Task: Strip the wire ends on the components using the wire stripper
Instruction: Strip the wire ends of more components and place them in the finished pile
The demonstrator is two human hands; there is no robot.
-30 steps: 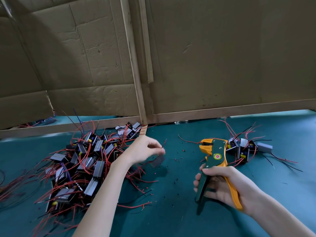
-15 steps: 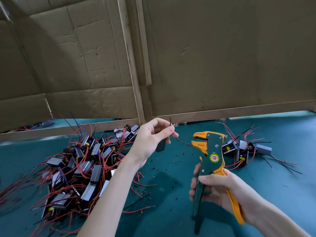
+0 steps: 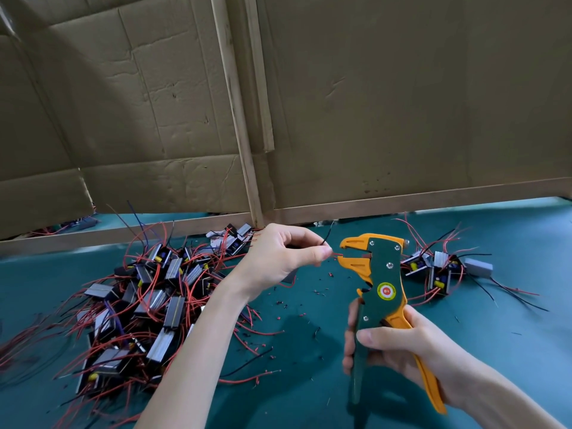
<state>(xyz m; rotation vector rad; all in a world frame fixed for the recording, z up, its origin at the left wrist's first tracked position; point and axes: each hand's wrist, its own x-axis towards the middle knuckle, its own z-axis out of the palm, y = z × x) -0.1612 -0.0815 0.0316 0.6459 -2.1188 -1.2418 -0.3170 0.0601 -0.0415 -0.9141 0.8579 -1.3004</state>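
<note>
Wire stripper [image 3: 384, 275] upright in right hand [image 3: 402, 351], left hand [image 3: 278, 258] pinching wire [image 3: 336, 254] (at jaws)

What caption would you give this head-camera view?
Left hand pinches a red wire at the mouth of the green-and-orange wire stripper gripped by the right hand.

L hand [image 3: 280, 258] up, forearm extended, thumb+index pinched; R hand [image 3: 402, 345] (lower, nearer) fingers [image 3: 349, 339] curled in grip.
</note>
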